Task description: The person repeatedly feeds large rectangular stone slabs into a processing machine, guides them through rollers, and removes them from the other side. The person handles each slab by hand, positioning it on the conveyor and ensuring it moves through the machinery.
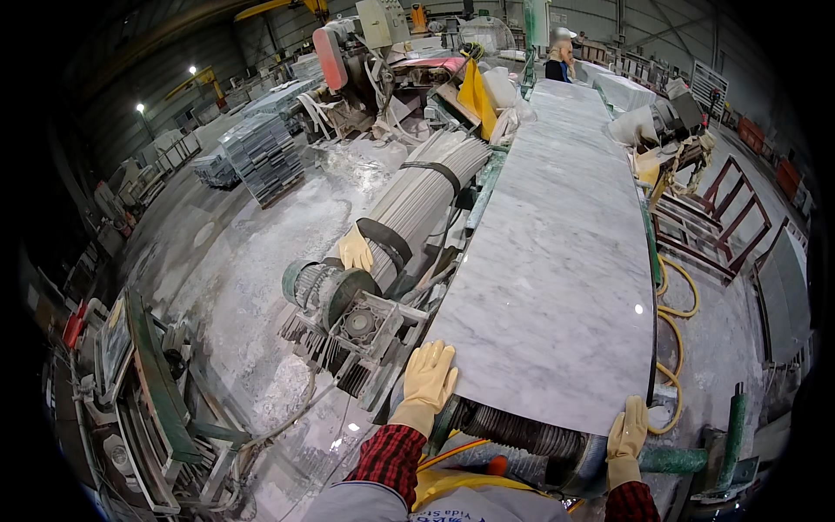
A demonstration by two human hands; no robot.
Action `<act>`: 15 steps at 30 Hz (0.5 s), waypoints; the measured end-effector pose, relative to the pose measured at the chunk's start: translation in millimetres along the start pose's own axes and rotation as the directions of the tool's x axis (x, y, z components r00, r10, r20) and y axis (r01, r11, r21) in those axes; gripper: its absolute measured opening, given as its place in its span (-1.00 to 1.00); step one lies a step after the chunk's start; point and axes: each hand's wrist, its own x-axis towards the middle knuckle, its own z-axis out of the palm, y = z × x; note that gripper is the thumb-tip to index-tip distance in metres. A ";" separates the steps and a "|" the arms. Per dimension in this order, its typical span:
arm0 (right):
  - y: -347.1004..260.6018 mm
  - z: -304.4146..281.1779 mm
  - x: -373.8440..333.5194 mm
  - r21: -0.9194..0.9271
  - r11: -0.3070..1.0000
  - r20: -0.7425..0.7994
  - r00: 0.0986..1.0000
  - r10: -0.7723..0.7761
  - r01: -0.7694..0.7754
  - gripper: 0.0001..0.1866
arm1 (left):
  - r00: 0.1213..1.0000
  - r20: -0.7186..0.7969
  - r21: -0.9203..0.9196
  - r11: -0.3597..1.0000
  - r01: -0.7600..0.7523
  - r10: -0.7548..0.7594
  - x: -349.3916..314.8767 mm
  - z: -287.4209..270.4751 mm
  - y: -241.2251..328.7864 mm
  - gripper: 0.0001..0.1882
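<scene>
A long white marble slab (539,261) with grey veins stretches away from me on a roller conveyor. My left hand (426,383), in a cream rubber glove, rests against the slab's near left corner with its fingers stretched out. At the near right corner, my right hand (627,431) in a matching glove touches the edge, its fingers pointing forward and its palm side hidden. Below the slab's near end, a dark ribbed roller (522,428) shows between my hands.
Left of the slab lie a motor unit (358,324), a loose cream glove (356,250) and a strapped bundle of pale strips (426,187). A yellow hose (674,374) coils at the right. Beyond the far end is another person (559,59). Metal frames (718,217) stand to the right.
</scene>
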 end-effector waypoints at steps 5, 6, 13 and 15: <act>5.1 5.8 -4.1 -0.011 1.000 -0.016 1.000 -0.005 0.005 -0.48 | 1.000 -0.008 -0.002 1.000 -0.003 0.003 -1.9 -0.2 0.0 -0.45; 4.6 6.2 -4.2 -0.013 1.000 -0.012 1.000 0.001 -0.002 -0.48 | 1.000 -0.016 0.006 1.000 -0.003 0.004 -3.2 0.6 -0.8 -0.45; 6.9 5.8 -7.1 0.000 1.000 -0.018 1.000 -0.023 0.023 -0.48 | 0.999 -0.029 -0.017 0.999 -0.039 0.038 -1.4 -7.0 1.1 -0.45; 8.7 6.1 -9.2 -0.005 1.000 -0.016 0.999 -0.029 0.029 -0.49 | 0.999 0.001 -0.034 0.999 -0.034 0.034 0.2 -10.5 2.8 -0.45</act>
